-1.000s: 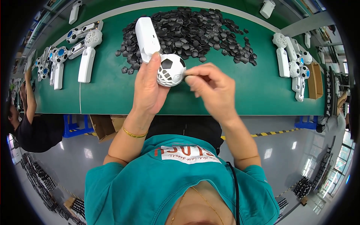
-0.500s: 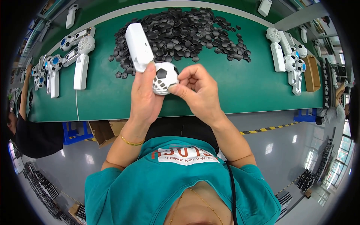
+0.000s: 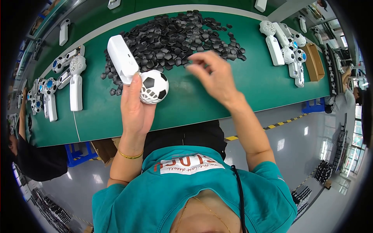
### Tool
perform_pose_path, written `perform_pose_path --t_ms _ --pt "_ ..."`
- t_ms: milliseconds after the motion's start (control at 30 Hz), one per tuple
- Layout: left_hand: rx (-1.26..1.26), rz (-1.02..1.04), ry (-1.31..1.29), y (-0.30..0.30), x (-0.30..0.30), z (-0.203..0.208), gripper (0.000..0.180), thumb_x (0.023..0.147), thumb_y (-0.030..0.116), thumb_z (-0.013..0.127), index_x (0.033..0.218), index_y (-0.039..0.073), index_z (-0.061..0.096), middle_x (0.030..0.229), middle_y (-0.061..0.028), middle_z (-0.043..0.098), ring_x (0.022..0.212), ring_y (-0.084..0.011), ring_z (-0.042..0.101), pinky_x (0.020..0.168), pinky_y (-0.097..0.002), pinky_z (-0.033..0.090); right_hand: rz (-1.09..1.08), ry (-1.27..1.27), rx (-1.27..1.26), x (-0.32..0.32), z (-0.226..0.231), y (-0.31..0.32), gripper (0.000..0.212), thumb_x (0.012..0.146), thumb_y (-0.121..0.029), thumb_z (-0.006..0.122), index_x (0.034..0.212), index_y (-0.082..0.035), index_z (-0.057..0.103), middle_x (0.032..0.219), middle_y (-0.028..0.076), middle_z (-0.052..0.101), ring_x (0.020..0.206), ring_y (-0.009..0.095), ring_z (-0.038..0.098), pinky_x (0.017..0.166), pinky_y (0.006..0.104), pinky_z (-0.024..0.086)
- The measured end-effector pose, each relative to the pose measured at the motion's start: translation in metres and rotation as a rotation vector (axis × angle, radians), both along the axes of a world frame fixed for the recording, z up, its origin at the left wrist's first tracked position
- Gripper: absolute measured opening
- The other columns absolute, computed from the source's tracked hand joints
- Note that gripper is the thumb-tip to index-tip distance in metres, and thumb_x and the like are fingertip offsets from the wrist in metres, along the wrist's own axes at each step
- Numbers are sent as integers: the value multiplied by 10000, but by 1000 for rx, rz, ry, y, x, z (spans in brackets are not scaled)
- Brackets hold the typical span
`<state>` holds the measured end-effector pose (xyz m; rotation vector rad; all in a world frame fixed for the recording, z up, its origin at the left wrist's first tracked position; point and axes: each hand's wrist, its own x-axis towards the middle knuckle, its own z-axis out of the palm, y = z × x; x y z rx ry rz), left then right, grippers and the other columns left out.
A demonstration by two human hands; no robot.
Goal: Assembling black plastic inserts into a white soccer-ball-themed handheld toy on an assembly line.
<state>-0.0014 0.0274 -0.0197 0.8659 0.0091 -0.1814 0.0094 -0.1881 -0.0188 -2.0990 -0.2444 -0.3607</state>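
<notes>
My left hand [image 3: 135,106] grips a white handheld fan [image 3: 121,56] with a soccer-ball head. Its long handle tilts up and to the left, with the thumb near the joint. The round head [image 3: 157,86] rests by my fingers, showing black pentagons and an open lattice at its lower left. My right hand [image 3: 217,79] hovers over the green table, away from the fan, thumb and forefinger apart and nothing visible between them. Just beyond it lies the pile of black pentagon pieces [image 3: 171,42].
Several similar fans [image 3: 76,89] lie at the left of the green table [image 3: 186,105], and more fans [image 3: 274,50] at the right beside a brown cardboard box [image 3: 313,62]. A person in black [image 3: 40,155] is at the left, and blue stools [image 3: 77,155] stand below the edge.
My right hand has let go of the ball head and moved right and up, its fingers parting. My left hand still holds the fan, now further left in view. The whole view has shifted somewhat.
</notes>
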Motion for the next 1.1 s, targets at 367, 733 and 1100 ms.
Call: perform_pose_path --t_ms 367,733,1100 --pt "-159 22 35 2 -3 0 362 990 171 486 1324 95 369 1102 -53 562 990 -172 592 849 -364 512 -95 -183 -784 22 -2 -35 151 794 -31 640 942 -12 615 868 129 604 863 323 607 718 399 514" --pt "-205 -20 17 1 -1 8 316 984 182 503 1277 93 422 1083 -49 580 998 -164 590 856 -359 513 -13 -11 -1025 32 19 -30 91 807 33 579 894 7 575 843 140 647 765 244 660 661 315 543" --pt "-310 19 142 -14 10 34 319 966 306 543 1169 63 506 1081 -64 616 1026 -195 590 912 -395 481 153 154 755 -33 31 56 82 894 -5 609 963 14 568 889 42 621 753 100 596 661 222 497"
